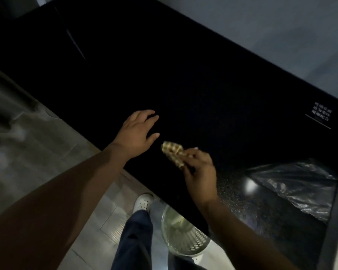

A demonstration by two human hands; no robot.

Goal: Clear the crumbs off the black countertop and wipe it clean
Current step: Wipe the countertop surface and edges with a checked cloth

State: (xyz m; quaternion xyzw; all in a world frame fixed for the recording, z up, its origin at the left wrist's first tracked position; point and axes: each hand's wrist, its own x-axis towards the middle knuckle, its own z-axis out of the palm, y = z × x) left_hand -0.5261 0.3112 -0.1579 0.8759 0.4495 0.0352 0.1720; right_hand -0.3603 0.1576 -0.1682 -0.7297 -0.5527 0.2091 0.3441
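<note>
The black countertop [193,84] runs diagonally from upper left to lower right. My left hand [138,131] rests flat on it near the front edge, fingers spread, holding nothing. My right hand [198,170] hovers just to its right, fingers pinched on a pale yellow waffle-textured cloth [173,152] that is bunched up over the counter surface. No crumbs show on the dark surface in this dim light.
A perforated waste bin [185,236] with a clear liner stands on the floor below the counter edge. A crumpled clear plastic bag [299,184] lies on the counter's right end. White printed text [321,114] marks the far right. My leg and white shoe [143,201] stand on the tiled floor.
</note>
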